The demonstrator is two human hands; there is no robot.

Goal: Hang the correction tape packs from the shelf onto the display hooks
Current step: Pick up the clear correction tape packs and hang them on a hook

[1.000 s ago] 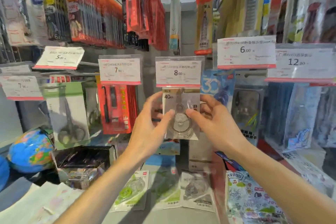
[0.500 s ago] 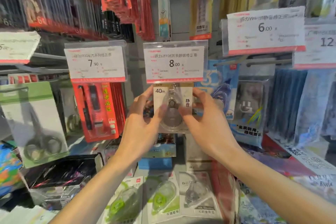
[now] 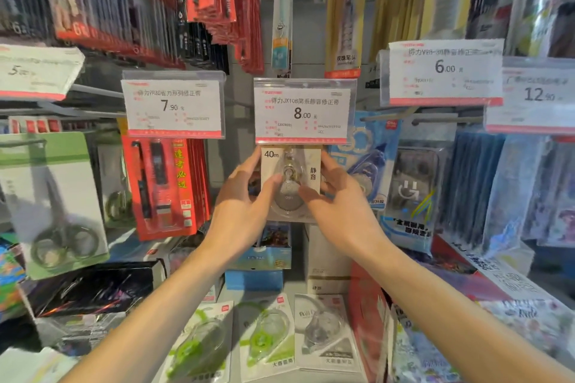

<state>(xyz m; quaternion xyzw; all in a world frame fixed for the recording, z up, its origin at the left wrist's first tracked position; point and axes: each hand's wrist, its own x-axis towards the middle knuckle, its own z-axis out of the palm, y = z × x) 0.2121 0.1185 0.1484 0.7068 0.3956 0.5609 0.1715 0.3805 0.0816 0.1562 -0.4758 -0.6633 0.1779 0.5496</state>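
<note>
A grey correction tape pack (image 3: 291, 177) marked 40m is held up just under the 8.00 price tag (image 3: 303, 110), its top edge tucked behind the tag where the hook is hidden. My left hand (image 3: 241, 205) pinches the pack's left side, thumb on the front blister. My right hand (image 3: 337, 202) pinches its right side the same way. On the shelf below lie two green correction tape packs (image 3: 202, 342) (image 3: 269, 339) and a grey one (image 3: 325, 333).
Red pen packs (image 3: 165, 186) hang under the 7.90 tag on the left, scissors packs (image 3: 53, 202) further left. Blue correction tape packs (image 3: 370, 165) and dark packs (image 3: 413, 193) hang on the right. Small boxes (image 3: 264, 258) stand behind the shelf packs.
Both hands have lifted the grey pack upward and further in, from below the 8.00 tag until its top edge sits behind the tag. The view has moved closer.
</note>
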